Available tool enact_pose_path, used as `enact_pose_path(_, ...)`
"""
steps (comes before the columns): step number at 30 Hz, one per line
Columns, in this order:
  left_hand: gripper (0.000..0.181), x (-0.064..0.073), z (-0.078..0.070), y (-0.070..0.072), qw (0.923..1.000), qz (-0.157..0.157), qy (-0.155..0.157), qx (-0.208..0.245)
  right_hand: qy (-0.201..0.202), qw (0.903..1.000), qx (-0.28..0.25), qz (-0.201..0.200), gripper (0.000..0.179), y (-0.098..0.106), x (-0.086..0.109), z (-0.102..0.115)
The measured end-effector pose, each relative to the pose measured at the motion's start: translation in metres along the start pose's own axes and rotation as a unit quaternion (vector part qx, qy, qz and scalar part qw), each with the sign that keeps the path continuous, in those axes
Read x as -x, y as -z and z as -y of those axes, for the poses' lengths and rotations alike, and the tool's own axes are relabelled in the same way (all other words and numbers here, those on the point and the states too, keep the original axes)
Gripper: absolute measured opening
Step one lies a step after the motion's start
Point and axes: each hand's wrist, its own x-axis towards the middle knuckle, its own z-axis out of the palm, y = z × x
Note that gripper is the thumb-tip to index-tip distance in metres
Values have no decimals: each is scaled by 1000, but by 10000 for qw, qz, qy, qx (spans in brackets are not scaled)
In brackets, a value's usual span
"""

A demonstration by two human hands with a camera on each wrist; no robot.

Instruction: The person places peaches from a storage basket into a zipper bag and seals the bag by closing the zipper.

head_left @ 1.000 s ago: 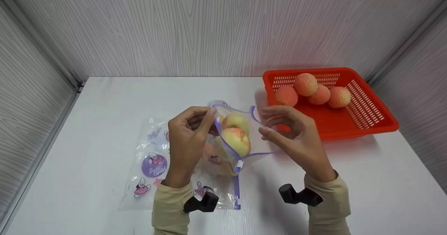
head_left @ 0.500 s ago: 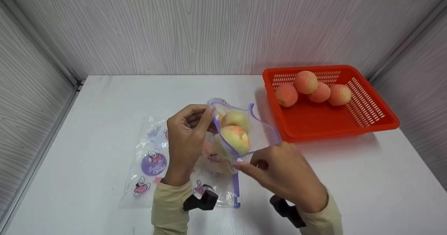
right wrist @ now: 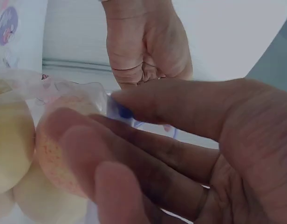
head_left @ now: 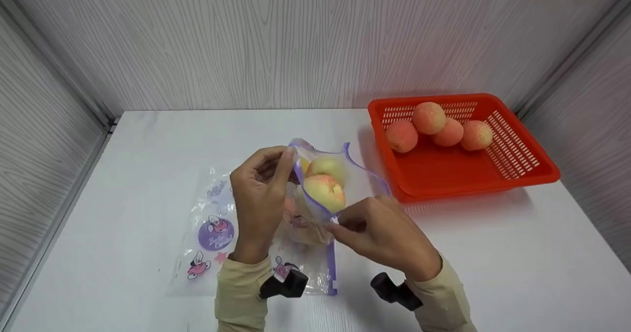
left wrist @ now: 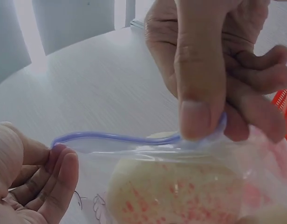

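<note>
A clear zip bag [head_left: 362,179] with a purple zip rim gapes upward, and several pale yellow and red peaches [head_left: 323,194] show inside it. My left hand [head_left: 259,199] pinches the rim on its left side between thumb and fingers. At the near corner, by the white end piece of the zip, my right hand [head_left: 384,233] pinches the bag between thumb and curled fingers. In the right wrist view, a blue bit of the zip [right wrist: 124,112] shows at the thumb tip. Peach skin [left wrist: 176,196] fills the lower part of the left wrist view, behind the plastic.
A second, flat bag [head_left: 217,233] with purple and pink cartoon prints lies on the white table [head_left: 123,213], partly under the filled bag. At the right stands a red plastic basket [head_left: 478,171] holding several peaches [head_left: 429,118]. Grey panels [head_left: 246,46] wall the table.
My right hand has come from the bag's right side down to its near corner and now pinches there. My left hand has kept its hold; the bag has shifted slightly left.
</note>
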Motion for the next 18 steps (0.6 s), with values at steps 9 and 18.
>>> enact_pose_path(9,12,-2,1,6,9979,-603,-209,-84,251,9917,-1127,-564,11,4,-7,-15)
enact_pose_path(18,10,-7,2,10,9917,-1032,-738,209,588,9431,-2758,-1759,15,-5,-22,-26)
